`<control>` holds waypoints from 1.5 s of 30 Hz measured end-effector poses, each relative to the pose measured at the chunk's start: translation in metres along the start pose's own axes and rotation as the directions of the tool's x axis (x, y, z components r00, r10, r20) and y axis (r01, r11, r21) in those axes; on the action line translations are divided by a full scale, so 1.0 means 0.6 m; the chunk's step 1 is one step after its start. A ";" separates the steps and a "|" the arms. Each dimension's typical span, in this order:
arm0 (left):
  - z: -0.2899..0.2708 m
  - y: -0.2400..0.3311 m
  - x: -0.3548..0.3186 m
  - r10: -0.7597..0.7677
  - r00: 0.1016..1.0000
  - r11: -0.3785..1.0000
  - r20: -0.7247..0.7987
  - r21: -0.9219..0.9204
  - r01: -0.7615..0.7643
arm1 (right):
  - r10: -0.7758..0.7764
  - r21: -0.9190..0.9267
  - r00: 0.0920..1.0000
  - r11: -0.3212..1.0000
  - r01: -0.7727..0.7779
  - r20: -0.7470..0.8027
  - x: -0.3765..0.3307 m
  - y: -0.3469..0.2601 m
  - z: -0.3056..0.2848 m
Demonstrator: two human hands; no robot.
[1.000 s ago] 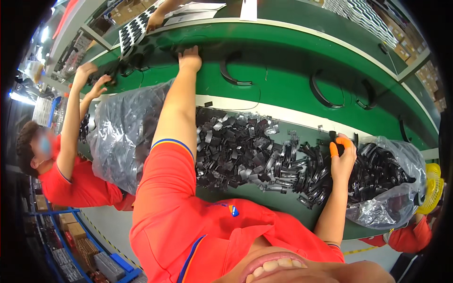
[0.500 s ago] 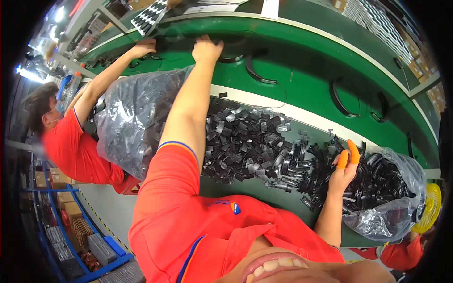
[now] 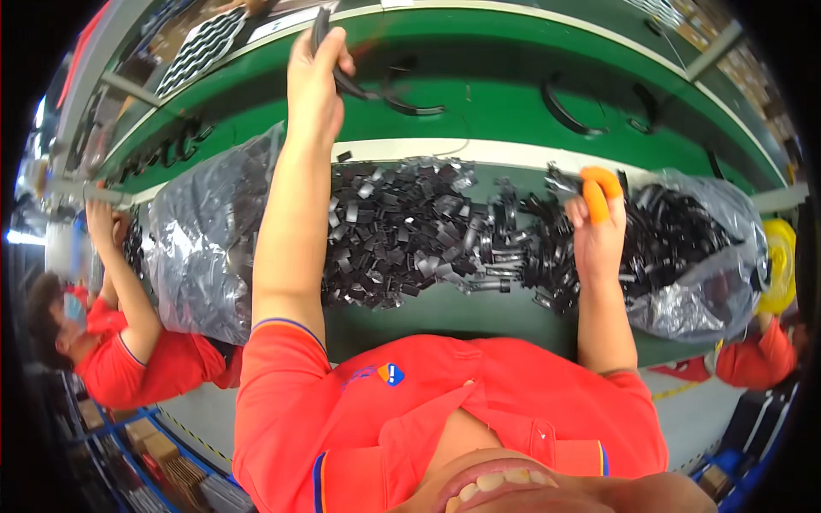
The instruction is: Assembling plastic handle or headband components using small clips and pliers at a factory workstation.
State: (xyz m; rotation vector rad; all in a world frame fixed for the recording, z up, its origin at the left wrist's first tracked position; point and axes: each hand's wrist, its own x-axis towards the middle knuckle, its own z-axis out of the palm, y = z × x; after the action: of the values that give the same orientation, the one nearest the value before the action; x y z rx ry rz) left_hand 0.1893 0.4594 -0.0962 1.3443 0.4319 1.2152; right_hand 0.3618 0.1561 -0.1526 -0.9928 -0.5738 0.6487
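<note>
Fingers of the left hand (image 3: 315, 81) now grip a curved black strip (image 3: 376, 90), lifted off the belt (image 3: 505, 103); right hand (image 3: 596, 231) pinches clips.

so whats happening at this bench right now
A person in an orange shirt works at a green conveyor belt. Their left hand holds a curved black plastic piece above it. Their right hand, with orange finger cots, picks at a heap of small black clips spilling from clear bags.
</note>
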 end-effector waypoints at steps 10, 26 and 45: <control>0.107 0.038 -0.279 -0.477 0.784 0.676 0.397 -0.404 0.616 | 0.302 0.037 0.887 0.941 -0.335 0.350 -0.020 -0.048 0.092; 0.109 0.018 -0.294 -0.537 0.701 0.666 0.469 -0.275 0.693 | 0.208 -0.068 0.942 0.978 -0.197 0.264 -0.026 -0.015 0.088; 0.099 0.018 -0.295 -0.595 0.669 0.652 0.447 -0.218 0.726 | 0.020 -0.365 0.978 0.929 0.058 0.208 -0.023 -0.006 0.084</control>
State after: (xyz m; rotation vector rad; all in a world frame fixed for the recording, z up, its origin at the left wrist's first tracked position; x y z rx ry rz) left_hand 0.1664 0.2790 -0.1394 0.8834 0.3717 0.3849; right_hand 0.3178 0.1736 -0.1297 -1.2777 -0.9143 0.6441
